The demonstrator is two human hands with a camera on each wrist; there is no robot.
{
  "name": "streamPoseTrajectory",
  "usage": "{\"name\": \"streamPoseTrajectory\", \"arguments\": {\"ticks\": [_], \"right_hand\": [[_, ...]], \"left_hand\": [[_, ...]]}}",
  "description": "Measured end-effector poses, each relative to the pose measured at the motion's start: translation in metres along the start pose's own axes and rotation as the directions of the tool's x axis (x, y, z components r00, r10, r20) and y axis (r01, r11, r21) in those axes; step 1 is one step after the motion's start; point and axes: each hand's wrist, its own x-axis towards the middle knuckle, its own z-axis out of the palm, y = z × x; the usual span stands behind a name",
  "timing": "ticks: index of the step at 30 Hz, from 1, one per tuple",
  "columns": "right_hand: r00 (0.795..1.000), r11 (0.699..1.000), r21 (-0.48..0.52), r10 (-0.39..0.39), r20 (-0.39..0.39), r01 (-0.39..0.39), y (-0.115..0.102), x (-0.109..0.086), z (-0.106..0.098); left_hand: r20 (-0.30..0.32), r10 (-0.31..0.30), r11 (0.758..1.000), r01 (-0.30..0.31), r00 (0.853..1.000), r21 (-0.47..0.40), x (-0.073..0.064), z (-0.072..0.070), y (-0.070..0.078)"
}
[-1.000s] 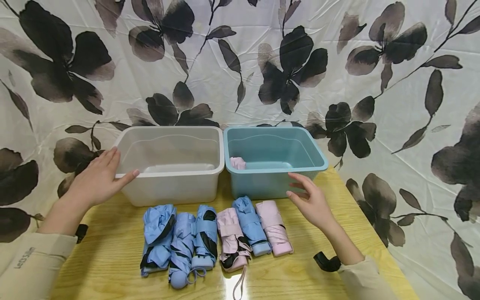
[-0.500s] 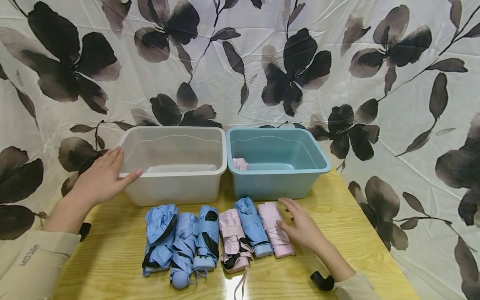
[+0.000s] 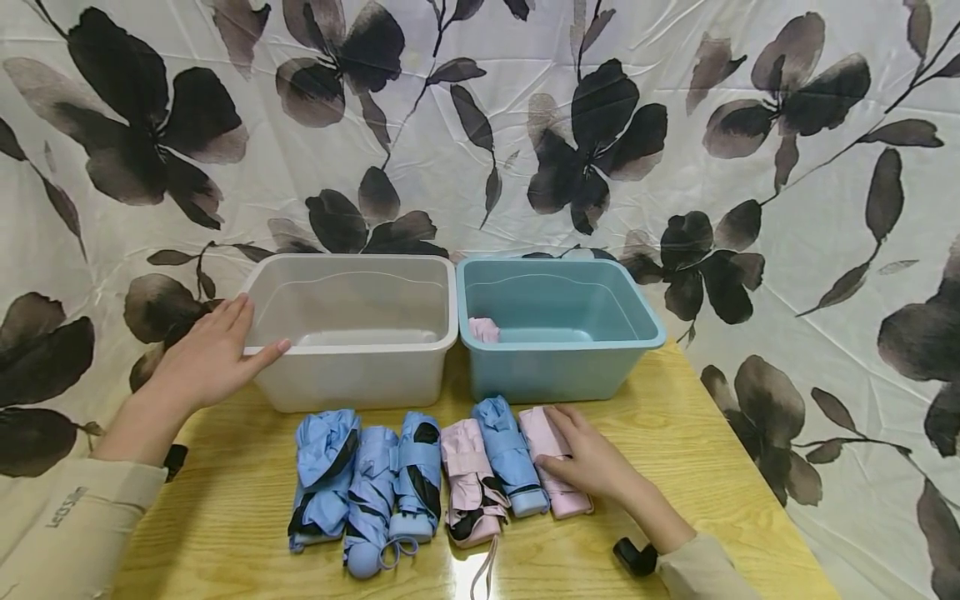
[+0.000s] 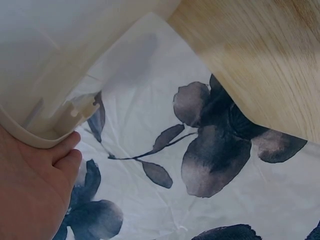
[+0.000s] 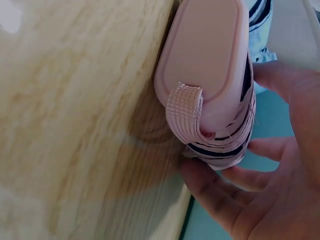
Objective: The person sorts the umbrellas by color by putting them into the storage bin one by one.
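The right hand (image 3: pixel 588 458) grips the pink folded umbrella (image 3: pixel 542 437) at the right end of a row on the wooden counter (image 3: pixel 667 467), its thumb on one side and its fingers on the other; the right wrist view shows the fingertips against the wrapped fabric, with a woven loop (image 5: pixel 185 112) at the flat end of the handle. The left hand (image 3: pixel 206 354) grasps nothing, its fingers extended and resting against the rim at the left end of the off-white plastic bin (image 3: pixel 352 379). Just left of the gripped umbrella lies a blue folded umbrella (image 3: pixel 510 458), and beside that a second pink umbrella (image 3: pixel 468 462) with black patches showing and a thin wrist strap (image 3: pixel 487 567) trailing toward the near edge. Farther left, three more blue umbrellas lie close together: one with a buckled band (image 3: pixel 416 475), one with a rounded handle end (image 3: pixel 370 500), and a looser, bunched one (image 3: pixel 326 458) at the far left. Behind the row, a teal bin (image 3: pixel 555 367) stands beside the off-white one, their rims meeting; a pink bundle (image 3: pixel 483 330), only partly visible, sits inside at its left end. Beyond both bins hangs a pale cloth (image 3: pixel 480 108) printed with dark flowers.
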Motion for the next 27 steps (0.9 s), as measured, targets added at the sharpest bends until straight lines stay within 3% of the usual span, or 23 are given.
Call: {"name": "streamPoseTrajectory", "arguments": {"ticks": [10, 17, 27], "right_hand": [[1.0, 1.0, 0.002, 0.025, 0.018, -0.025, -0.002, 0.008, 0.001], [0.999, 0.999, 0.022, 0.046, -0.013, -0.045, 0.0, 0.013, 0.003], [0.992, 0.976, 0.198, 0.103, -0.073, -0.087, 0.004, 0.008, 0.005]], "left_hand": [[-0.005, -0.003, 1.0, 0.003, 1.0, 0.012, 0.0, 0.0, 0.002], [-0.007, -0.003, 1.0, 0.003, 1.0, 0.019, -0.001, -0.001, 0.001], [-0.017, 0.002, 1.0, -0.001, 1.0, 0.01, -0.002, -0.001, 0.002]]}}
